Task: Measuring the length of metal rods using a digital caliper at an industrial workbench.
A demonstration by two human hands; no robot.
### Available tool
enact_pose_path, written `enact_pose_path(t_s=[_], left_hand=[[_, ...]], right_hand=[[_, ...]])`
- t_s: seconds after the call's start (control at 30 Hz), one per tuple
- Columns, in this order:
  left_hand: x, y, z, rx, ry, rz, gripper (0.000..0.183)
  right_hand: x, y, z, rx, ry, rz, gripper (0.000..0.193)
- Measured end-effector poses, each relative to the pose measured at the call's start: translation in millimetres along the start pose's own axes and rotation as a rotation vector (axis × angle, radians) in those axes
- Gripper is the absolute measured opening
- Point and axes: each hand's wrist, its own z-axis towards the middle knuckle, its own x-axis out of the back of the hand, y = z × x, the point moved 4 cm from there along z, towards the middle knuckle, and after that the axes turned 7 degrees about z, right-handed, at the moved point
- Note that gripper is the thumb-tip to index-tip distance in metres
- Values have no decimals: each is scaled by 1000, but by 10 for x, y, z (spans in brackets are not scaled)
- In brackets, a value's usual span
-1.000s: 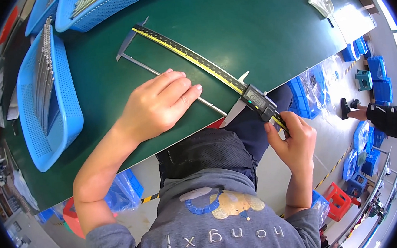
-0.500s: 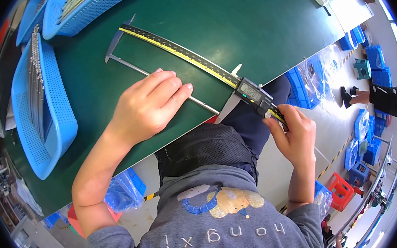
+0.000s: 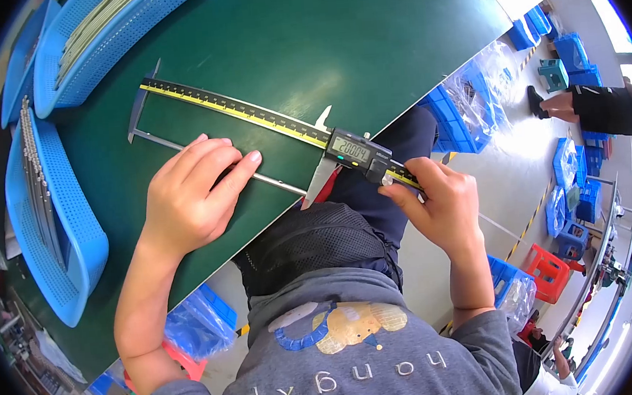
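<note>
Head view — left hand (image 3: 190,196) flat, fingers spread, pressing thin rod (image 3: 274,182) near table edge (image 3: 210,269); right hand (image 3: 442,202) pinches caliper (image 3: 281,126) end — overhanging.

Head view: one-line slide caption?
Left hand presses thin metal rod on green table; right hand holds long digital caliper.
</note>
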Motion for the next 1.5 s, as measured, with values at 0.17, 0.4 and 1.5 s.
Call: enact_pose_path(t_s=[0.17, 0.4, 1.5], left_hand=[[-10, -30, -13, 61, 18, -50, 32], [16, -60, -41, 7, 42, -5, 27], [18, -87, -39, 81, 24, -105, 34]], right_hand=[[9, -23, 17, 3, 13, 5, 34], [-74, 0, 41, -2, 29, 36, 33], [-33, 56, -85, -16, 36, -12, 33]])
